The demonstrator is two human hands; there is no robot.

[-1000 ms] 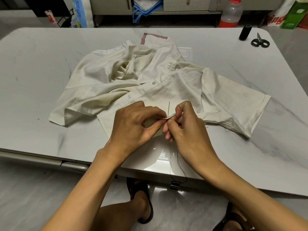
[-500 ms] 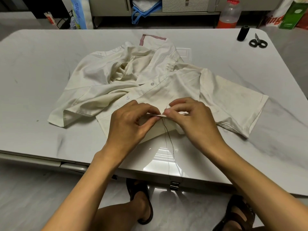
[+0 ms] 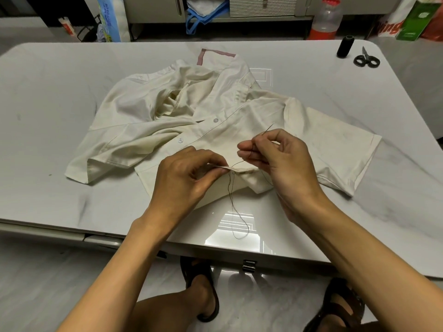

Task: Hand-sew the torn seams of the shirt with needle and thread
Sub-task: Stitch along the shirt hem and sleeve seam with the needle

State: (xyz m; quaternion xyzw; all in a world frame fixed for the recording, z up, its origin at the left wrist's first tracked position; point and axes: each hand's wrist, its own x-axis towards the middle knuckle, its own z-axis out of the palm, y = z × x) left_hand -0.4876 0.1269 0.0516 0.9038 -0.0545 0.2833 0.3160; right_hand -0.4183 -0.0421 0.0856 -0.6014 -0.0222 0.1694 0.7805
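Observation:
A cream shirt (image 3: 167,111) lies crumpled on the pale table (image 3: 48,104). My left hand (image 3: 187,178) pinches a raised fold of the shirt's hem between thumb and fingers. My right hand (image 3: 280,161) sits just right of it and pinches a needle (image 3: 268,129), whose tip sticks up and away past the fingers. Dark thread (image 3: 233,202) runs from the needle hand to the fold and hangs in a loop toward the table's near edge.
A black thread spool (image 3: 345,47) and black scissors (image 3: 366,59) lie at the far right corner of the table. Bottles, bags and cabinets stand on the floor beyond the far edge. My sandalled feet show below the near edge.
My right hand has drawn away from the fold, up and to the right, bringing the needle out and pulling thread through. My left hand keeps its pinch on the fold.

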